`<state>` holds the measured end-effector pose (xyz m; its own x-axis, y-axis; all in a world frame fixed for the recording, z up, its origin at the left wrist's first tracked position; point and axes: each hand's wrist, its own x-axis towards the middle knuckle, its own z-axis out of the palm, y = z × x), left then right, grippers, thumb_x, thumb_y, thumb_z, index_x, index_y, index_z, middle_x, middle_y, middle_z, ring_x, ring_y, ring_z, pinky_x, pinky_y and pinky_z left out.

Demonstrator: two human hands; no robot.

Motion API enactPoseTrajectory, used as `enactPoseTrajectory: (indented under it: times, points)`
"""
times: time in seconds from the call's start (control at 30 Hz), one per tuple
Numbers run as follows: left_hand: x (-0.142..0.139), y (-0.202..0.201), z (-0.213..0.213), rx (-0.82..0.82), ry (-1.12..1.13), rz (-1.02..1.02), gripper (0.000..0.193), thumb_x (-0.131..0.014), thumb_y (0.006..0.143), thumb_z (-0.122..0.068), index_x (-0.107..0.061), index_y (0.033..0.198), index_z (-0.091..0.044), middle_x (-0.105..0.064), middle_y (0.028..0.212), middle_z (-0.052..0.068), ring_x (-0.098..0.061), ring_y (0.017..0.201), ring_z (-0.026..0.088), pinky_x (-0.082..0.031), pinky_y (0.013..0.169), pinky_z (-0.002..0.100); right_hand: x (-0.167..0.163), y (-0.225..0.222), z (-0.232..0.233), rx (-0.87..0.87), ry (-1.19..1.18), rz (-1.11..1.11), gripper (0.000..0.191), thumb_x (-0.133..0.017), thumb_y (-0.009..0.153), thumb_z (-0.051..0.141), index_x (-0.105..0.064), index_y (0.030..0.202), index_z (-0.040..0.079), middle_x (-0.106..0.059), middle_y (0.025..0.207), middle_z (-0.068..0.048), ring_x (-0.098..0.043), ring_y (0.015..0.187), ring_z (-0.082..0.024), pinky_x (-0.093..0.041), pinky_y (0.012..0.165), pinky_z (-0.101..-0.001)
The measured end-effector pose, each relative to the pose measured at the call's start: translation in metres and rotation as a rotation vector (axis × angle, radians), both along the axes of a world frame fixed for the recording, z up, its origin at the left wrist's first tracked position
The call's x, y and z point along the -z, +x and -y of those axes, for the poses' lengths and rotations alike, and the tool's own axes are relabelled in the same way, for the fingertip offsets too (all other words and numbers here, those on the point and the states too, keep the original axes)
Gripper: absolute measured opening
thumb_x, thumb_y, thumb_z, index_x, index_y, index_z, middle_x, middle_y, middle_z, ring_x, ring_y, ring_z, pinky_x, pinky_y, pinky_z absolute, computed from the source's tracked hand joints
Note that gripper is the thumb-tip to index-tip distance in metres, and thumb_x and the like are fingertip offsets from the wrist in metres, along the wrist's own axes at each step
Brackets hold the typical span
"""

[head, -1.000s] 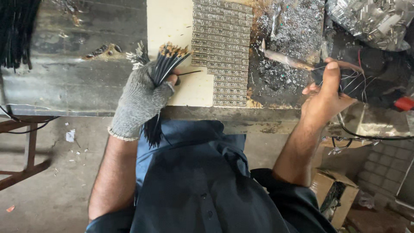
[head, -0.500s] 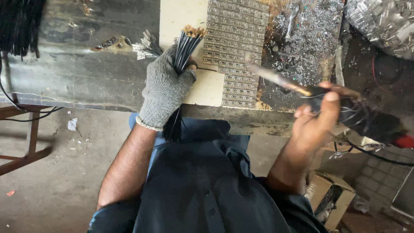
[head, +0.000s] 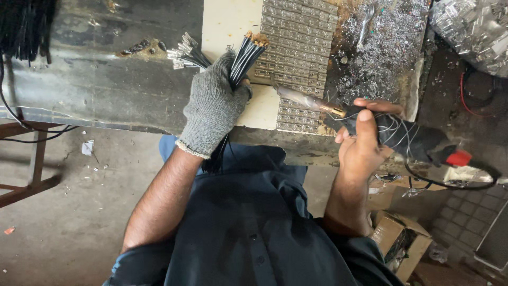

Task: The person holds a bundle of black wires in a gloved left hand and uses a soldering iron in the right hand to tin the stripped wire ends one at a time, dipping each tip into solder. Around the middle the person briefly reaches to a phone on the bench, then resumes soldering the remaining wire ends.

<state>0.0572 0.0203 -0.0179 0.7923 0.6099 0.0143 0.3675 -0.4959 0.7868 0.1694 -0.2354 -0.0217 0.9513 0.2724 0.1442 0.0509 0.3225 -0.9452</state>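
Gripping a wire bundle beside a soldering iron

Gripping a bundle of thin black wires (head: 241, 63), the left hand (head: 214, 106) is wearing a grey knitted glove and is closing fully around the bundle's middle. The bundle's long axis is running from the person's lap up and away over the worktop (head: 95, 85), leaning a little to the right, with its bare coppery tips pointing toward the far side. The lower ends are hanging down below the worktop edge against the dark blue shirt (head: 248, 222).

The right hand (head: 362, 140), bare, is clamping its fingers and thumb around the dark, cloth-wrapped handle of a soldering iron (head: 370, 124). Thin wire is winding around that handle, and a red part is showing at its rear end. The iron's long axis is lying nearly level, with its dull metal tip pointing left and slightly away, toward the bundle, just short of it.

Under the tip, a pale board (head: 227, 21) is carrying a ridged grey metal grid (head: 299, 47) of small rectangular cells. Silvery shavings (head: 381, 47) are lying scattered to the right. More loose wires with metal ends (head: 182, 53) are lying just left of the gloved hand.
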Motion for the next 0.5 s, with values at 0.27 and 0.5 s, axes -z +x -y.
enactPoseTrajectory:
  times: [0.27,0.5]
  points:
    - [0.005,0.001,-0.001,0.012,0.019,-0.032,0.052,-0.076,0.083,-0.019,-0.063,0.129,0.002,-0.072,0.089,0.022,-0.072,0.085,0.039,-0.056,0.076,0.046,0.001,-0.008,0.006,-0.059,-0.184,0.216,0.020,-0.066,0.105,-0.006,-0.052,0.117,0.003,-0.064,0.114,-0.017,-0.061,0.078,-0.015,-0.052,0.052,-0.0238]
    - [0.004,0.002,-0.003,0.029,0.006,-0.018,0.053,-0.076,0.083,-0.017,-0.062,0.130,0.003,-0.073,0.087,0.019,-0.073,0.082,0.035,-0.056,0.076,0.045,-0.004,0.007,0.003,0.144,0.106,0.137,0.019,-0.065,0.103,0.012,-0.055,0.117,0.005,-0.065,0.116,-0.016,-0.056,0.055,-0.013,-0.047,0.041,-0.0261]
